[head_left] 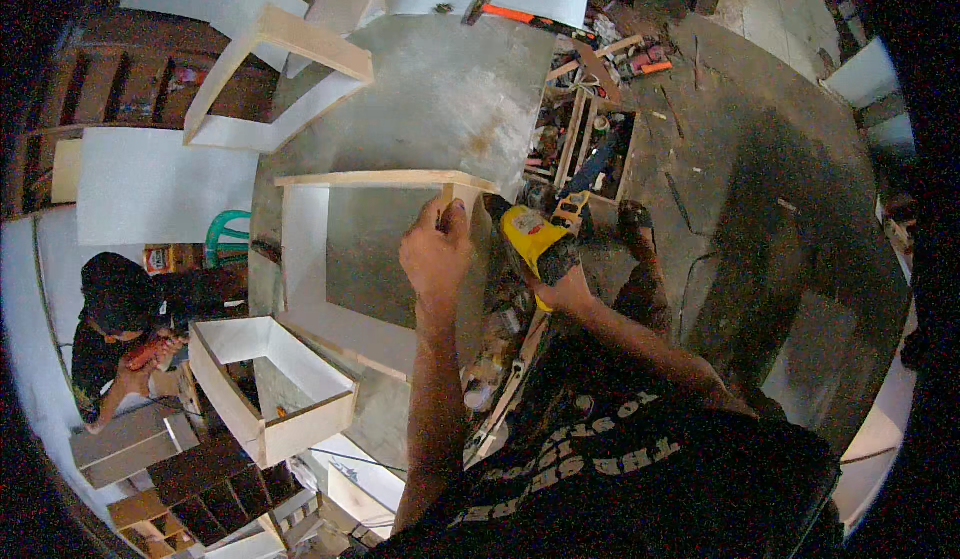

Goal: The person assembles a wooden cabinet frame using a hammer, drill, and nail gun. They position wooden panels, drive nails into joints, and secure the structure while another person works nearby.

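A four-sided drawer frame of pale wood with white inner faces point(306, 244) lies on the grey worktop in front of me. My left hand point(436, 254) is closed round its right side, near the far right corner, thumb and fingertips up by the edge. In my right hand point(568, 291) is a yellow and black power drill point(527, 231), gripped by its handle. The drill's front end points at the outside of that same corner, close to my left fingers. Whether its tip touches the wood I cannot tell.
Similar frames stand at the far left point(275, 139) and near left point(262, 414). An orange-handled hammer point(520, 17) rests at the worktop's far edge. Right of the worktop is a wooden toolbox point(625, 154) full of tools. A co-worker point(125, 304) sits at left, holding a red tool.
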`<state>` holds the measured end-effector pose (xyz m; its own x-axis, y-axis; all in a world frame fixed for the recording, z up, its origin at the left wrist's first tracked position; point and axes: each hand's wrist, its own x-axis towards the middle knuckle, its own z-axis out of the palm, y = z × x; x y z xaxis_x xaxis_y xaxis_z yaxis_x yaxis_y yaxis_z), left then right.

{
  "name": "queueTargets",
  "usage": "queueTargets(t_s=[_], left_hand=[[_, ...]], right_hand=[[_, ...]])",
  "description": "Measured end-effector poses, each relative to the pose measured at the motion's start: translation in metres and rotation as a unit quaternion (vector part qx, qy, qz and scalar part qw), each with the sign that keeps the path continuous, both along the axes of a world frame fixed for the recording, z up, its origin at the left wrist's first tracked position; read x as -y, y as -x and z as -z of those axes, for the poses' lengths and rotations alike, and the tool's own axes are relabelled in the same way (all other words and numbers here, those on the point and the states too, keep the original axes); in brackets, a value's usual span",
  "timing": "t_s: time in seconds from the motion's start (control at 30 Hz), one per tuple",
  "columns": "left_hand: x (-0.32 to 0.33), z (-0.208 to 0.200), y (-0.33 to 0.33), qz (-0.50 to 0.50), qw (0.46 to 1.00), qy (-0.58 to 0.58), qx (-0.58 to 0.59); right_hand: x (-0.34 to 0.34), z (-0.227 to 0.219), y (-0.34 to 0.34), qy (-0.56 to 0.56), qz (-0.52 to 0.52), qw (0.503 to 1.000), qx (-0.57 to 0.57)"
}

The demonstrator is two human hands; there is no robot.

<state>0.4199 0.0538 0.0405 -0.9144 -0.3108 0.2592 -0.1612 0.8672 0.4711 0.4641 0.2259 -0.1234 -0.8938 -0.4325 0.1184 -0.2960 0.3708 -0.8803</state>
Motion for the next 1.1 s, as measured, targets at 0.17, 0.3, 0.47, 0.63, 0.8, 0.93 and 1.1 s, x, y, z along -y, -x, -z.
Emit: queueTargets(t_s=[0.17,0.3,0.47,0.63,0.8,0.93,1.1], left_hand=[[0.001,0.003,0.0,-0.028,0.99,0.113,0.077],[0.005,0.006,0.008,0.021,0.99,0.125,0.056],[0.007,0.009,0.007,0.016,0.994,0.086,0.068],[0.002,0.005,0.013,-0.037,0.97,0.168,0.172],[-0.008,-0.003,0.029,-0.072,0.958,0.181,0.21],[-0.012,-0.006,0.033,-0.068,0.955,0.204,0.205],[-0.003,0.001,0.034,-0.059,0.958,0.199,0.196]], right_hand=[[0.007,0.0,0.006,-0.024,0.017,0.997,-0.072],[0.01,0.001,0.011,0.031,0.004,0.998,-0.047],[0.009,0.0,0.012,-0.047,-0.013,0.999,-0.019],[0.0,-0.005,0.016,-0.04,-0.035,0.995,0.082],[-0.011,-0.012,0.013,0.028,-0.01,0.999,0.042],[-0.009,-0.01,0.008,0.067,-0.016,0.996,0.061],[-0.002,-0.005,0.006,-0.062,-0.017,0.998,0.005]])
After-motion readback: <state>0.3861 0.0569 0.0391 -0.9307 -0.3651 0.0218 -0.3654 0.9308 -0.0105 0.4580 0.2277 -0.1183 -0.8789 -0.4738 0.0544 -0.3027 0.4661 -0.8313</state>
